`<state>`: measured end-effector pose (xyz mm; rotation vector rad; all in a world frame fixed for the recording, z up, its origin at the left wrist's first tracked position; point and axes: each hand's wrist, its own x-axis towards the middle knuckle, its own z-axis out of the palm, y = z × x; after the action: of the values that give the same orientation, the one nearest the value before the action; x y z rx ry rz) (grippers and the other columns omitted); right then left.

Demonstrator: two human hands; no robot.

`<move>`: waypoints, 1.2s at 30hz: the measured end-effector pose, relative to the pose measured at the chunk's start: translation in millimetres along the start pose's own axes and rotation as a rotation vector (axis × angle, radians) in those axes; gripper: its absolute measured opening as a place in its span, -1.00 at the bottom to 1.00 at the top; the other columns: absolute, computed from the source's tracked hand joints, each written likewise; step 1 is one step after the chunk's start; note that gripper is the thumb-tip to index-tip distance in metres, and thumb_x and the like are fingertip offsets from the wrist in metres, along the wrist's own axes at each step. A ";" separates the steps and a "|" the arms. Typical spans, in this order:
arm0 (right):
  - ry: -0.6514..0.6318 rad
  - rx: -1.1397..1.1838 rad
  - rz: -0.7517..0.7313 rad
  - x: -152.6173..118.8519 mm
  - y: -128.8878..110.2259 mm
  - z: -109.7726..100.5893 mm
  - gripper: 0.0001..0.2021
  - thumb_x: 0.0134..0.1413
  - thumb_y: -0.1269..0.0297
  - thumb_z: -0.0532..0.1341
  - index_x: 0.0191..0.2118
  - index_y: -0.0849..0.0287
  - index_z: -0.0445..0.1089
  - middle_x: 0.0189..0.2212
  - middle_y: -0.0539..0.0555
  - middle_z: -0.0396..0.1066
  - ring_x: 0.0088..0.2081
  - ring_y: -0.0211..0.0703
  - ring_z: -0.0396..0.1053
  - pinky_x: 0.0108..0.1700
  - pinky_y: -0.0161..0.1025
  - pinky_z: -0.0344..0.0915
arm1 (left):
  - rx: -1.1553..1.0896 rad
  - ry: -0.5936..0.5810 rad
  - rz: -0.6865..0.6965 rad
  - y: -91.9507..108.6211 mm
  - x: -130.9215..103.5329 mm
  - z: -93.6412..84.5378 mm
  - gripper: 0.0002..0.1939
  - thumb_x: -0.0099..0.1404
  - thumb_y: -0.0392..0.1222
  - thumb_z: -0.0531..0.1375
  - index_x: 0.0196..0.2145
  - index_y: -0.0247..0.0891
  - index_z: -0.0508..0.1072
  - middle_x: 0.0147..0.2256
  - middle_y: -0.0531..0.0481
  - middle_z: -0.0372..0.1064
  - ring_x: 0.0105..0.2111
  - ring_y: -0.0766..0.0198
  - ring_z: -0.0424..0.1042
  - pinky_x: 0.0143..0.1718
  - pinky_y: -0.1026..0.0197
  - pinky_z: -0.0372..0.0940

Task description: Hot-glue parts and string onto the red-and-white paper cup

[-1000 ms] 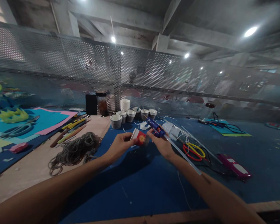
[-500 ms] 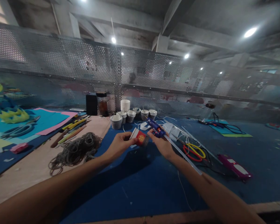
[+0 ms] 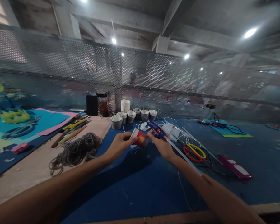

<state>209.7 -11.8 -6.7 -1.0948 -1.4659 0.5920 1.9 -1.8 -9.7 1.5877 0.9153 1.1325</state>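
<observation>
Near the middle of the view, my left hand [image 3: 121,143] is closed on a small red and white cup [image 3: 140,138] with a yellow emblem, tilted on its side above the blue table. To its right, my right hand [image 3: 162,143] grips a blue glue gun [image 3: 156,127], whose tip points up and left. A long clear glue stick [image 3: 183,155] runs out of the gun's back over my right forearm. The gun's tip is beyond the cup, apart from it. My right fingertips are close to the cup's dark end; whether they touch it is unclear.
White cups [image 3: 116,121] stand behind my hands. Left lie grey cord [image 3: 77,151], modelling tools [image 3: 72,130], scissors [image 3: 21,130] and coloured paper [image 3: 49,119]. Right are red and yellow-handled scissors [image 3: 194,152], a purple packet [image 3: 234,168] and a jar [image 3: 207,113]. Perforated metal screen [image 3: 144,71] behind.
</observation>
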 end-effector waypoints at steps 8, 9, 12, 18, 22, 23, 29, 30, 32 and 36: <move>-0.012 -0.036 -0.002 -3.1 -2.6 -0.7 -0.68 0.12 -0.07 0.28 -0.28 0.11 0.46 -0.50 0.00 0.41 -0.50 -0.17 0.34 -0.36 -0.23 0.33 | -0.039 0.063 0.037 5.4 2.2 -6.1 -0.73 0.23 0.00 0.33 -0.23 -0.24 0.63 -0.29 -0.07 0.59 -0.28 0.12 0.50 -0.28 0.21 0.30; 0.000 -0.044 -0.004 -3.5 -2.4 -1.7 -0.66 0.13 -0.09 0.27 -0.27 0.12 0.46 -0.51 0.00 0.41 -0.49 -0.16 0.35 -0.33 -0.22 0.34 | -0.042 0.083 0.030 6.6 2.7 -7.1 -0.72 0.22 -0.01 0.34 -0.22 -0.26 0.63 -0.29 -0.08 0.59 -0.30 0.12 0.50 -0.30 0.22 0.30; 0.008 -0.072 -0.009 -4.2 -0.4 -4.1 -0.63 0.18 -0.11 0.23 -0.27 0.13 0.50 -0.55 0.00 0.38 -0.46 -0.13 0.37 -0.27 -0.21 0.35 | -0.049 0.165 0.028 7.5 5.4 -10.3 -0.72 0.19 -0.03 0.35 -0.22 -0.27 0.63 -0.29 -0.10 0.59 -0.30 0.12 0.50 -0.32 0.22 0.31; -0.107 -0.030 0.033 -6.8 3.0 -0.5 -0.57 0.21 -0.15 0.19 -0.39 0.13 0.51 -0.60 0.00 0.42 -0.50 -0.15 0.40 -0.32 -0.22 0.34 | -0.058 0.229 0.058 8.5 7.7 -12.3 -0.74 0.21 -0.04 0.33 -0.24 -0.28 0.62 -0.29 -0.10 0.60 -0.28 0.11 0.52 -0.30 0.20 0.33; -0.134 -0.037 0.057 -10.8 4.9 2.8 -0.57 0.17 -0.14 0.23 -0.46 0.14 0.48 -0.61 0.02 0.44 -0.52 -0.15 0.42 -0.34 -0.22 0.34 | -0.040 0.254 0.089 13.2 6.3 -10.8 -0.76 0.22 -0.05 0.31 -0.26 -0.26 0.63 -0.32 -0.07 0.59 -0.29 0.11 0.51 -0.27 0.18 0.33; -0.132 -0.054 0.062 -11.6 5.0 3.2 -0.57 0.16 -0.13 0.24 -0.48 0.14 0.47 -0.61 0.03 0.44 -0.52 -0.14 0.42 -0.34 -0.21 0.35 | -0.032 0.265 0.106 13.8 6.4 -10.5 -0.76 0.21 -0.05 0.31 -0.26 -0.26 0.63 -0.32 -0.07 0.59 -0.28 0.11 0.51 -0.25 0.17 0.34; -0.084 -0.189 -0.008 -13.9 1.4 4.0 -0.57 0.12 -0.11 0.28 -0.56 0.12 0.44 -0.60 0.05 0.45 -0.46 -0.07 0.45 -0.29 -0.17 0.35 | 0.021 0.300 0.148 10.9 8.8 -11.7 -0.74 0.20 -0.05 0.32 -0.26 -0.29 0.63 -0.33 -0.08 0.58 -0.31 0.13 0.47 -0.32 0.21 0.31; -0.072 -0.198 -0.026 -14.0 0.8 4.1 -0.58 0.12 -0.11 0.28 -0.54 0.12 0.44 -0.60 0.05 0.45 -0.46 -0.06 0.45 -0.30 -0.17 0.35 | 0.025 0.301 0.147 9.9 8.9 -12.1 -0.73 0.20 -0.04 0.32 -0.25 -0.29 0.63 -0.33 -0.08 0.58 -0.32 0.13 0.47 -0.32 0.21 0.30; -0.066 -0.208 -0.052 -13.8 -0.2 4.3 -0.60 0.13 -0.11 0.27 -0.52 0.12 0.46 -0.59 0.05 0.46 -0.46 -0.06 0.45 -0.31 -0.16 0.34 | 0.032 0.299 0.155 8.0 9.0 -12.7 -0.72 0.22 -0.03 0.31 -0.24 -0.30 0.62 -0.32 -0.08 0.57 -0.31 0.14 0.47 -0.32 0.21 0.31; -0.045 -0.254 -0.057 -13.2 -1.1 4.6 -0.56 0.12 -0.15 0.26 -0.52 0.13 0.45 -0.60 0.05 0.44 -0.48 -0.07 0.43 -0.32 -0.17 0.34 | 0.112 0.325 0.187 6.4 8.6 -13.1 -0.72 0.23 -0.01 0.30 -0.30 -0.31 0.60 -0.33 -0.07 0.55 -0.32 0.16 0.45 -0.33 0.23 0.29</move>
<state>203.8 -22.8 -13.1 -1.2374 -1.6382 0.3988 -7.7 7.9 0.2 1.6332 1.0714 1.5260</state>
